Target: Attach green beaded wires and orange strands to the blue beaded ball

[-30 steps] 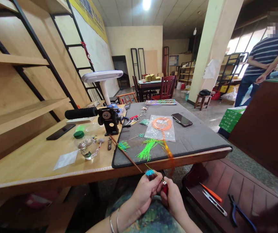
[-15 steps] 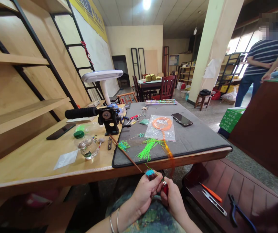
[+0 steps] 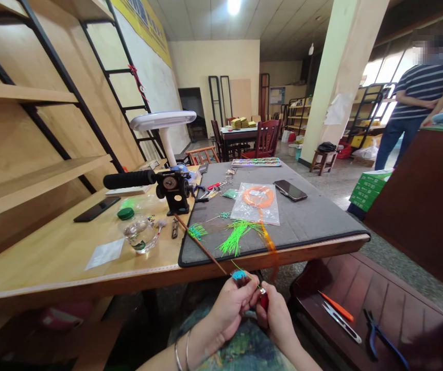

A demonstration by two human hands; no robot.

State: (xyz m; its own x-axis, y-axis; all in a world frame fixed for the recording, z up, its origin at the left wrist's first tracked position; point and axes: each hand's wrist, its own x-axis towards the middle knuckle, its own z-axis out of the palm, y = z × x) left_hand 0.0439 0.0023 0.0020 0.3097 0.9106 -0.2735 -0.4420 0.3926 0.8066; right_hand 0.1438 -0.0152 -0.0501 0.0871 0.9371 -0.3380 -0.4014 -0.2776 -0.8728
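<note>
My left hand (image 3: 227, 309) is closed in a pinch on a thin green strand (image 3: 238, 266), close to a cluster of small blue beads (image 3: 239, 275) at its fingers. Held closed in my right hand (image 3: 279, 315) is a red lighter (image 3: 262, 300) with a metal top, near the left fingertips; no flame can be made out. A thin brown stick (image 3: 206, 250) slants from the table edge toward my left hand, with a green and blue tuft (image 3: 196, 231) on it. Bright green strands (image 3: 235, 238) lie on the grey mat (image 3: 310, 221), beside orange thread (image 3: 268, 241) hanging over the edge.
A plastic bag with an orange coil (image 3: 258, 197) and a phone (image 3: 290, 190) rest on the mat. To the left stand a black winding device (image 3: 173, 190) and a clear cup (image 3: 141, 236). Snips (image 3: 341, 322) and pliers (image 3: 384, 340) lie on a bench; a person (image 3: 418, 98) stands behind.
My hands, the strand and the lighter look almost unmoved. In the background, the standing person has turned slightly.
</note>
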